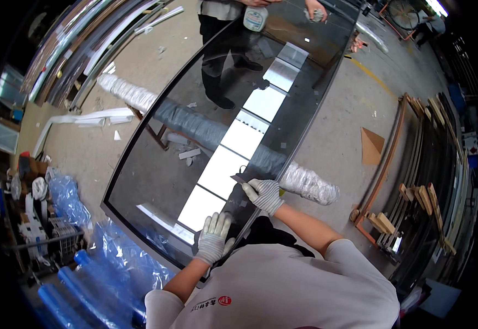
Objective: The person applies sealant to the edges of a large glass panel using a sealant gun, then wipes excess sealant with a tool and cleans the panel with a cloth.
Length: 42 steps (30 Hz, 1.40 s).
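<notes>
A large dark-framed glass panel (195,142) stretches before me, mirroring a row of bright lights. On its near edge my left hand (215,237), in a striped work glove, lies flat with the fingers out. Farther along the right edge, my gloved right hand (263,195) is closed around a small scraper (240,178) with a dark flat blade, held low over the glass. Whether the blade touches the surface I cannot tell. At the far end, a co-worker's hand (315,10) holds a crumpled cloth over the panel, near a spray bottle (255,18).
A wrapped roll-like support (309,185) runs crosswise under the panel. Racks of long profiles (77,41) stand far left, with framed panels and wooden blocks (425,200) right. Blue film rolls (80,290) lie near left. A cardboard piece (371,146) is on the floor.
</notes>
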Available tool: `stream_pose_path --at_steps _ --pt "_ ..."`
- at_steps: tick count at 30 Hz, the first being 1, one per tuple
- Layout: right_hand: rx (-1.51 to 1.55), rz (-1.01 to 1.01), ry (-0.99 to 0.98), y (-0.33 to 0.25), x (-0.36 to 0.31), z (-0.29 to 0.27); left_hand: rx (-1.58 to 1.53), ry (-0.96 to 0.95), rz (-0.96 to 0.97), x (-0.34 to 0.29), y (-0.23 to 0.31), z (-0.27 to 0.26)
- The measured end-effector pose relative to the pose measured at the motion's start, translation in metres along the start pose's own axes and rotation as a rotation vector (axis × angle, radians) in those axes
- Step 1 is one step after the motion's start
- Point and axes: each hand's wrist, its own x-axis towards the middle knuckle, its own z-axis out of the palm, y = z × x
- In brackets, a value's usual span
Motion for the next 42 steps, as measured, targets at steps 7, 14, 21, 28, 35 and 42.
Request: stream_pose_path --at_steps 7,14,21,28,35,42 --pt "-0.087 0.209 0.236 0.059 0.071 -0.059 0.236 0.255 -0.46 -0.088 -0.119 0.005" --pt "-0.336 0.224 0.16 0.073 0.094 -0.07 0.252 0.307 -1.193 0.012 -0.198 -0.021" --pt "-0.358 0.204 0.18 0.08 0.094 -0.072 0.353 0.363 -0.677 0.112 -0.169 -0.028" --pt "-0.179 0.181 0.195 0.08 0.089 -0.073 0.083 0.159 0.279 0.174 -0.003 -0.014" --pt "0.815 0.465 0.404 0.051 -0.033 -0.094 0.133 0.158 0.455 0.27 0.034 -0.021" --pt "1.002 0.907 0.468 0.063 -0.209 -0.096 0.202 0.33 0.365 0.425 0.061 -0.023"
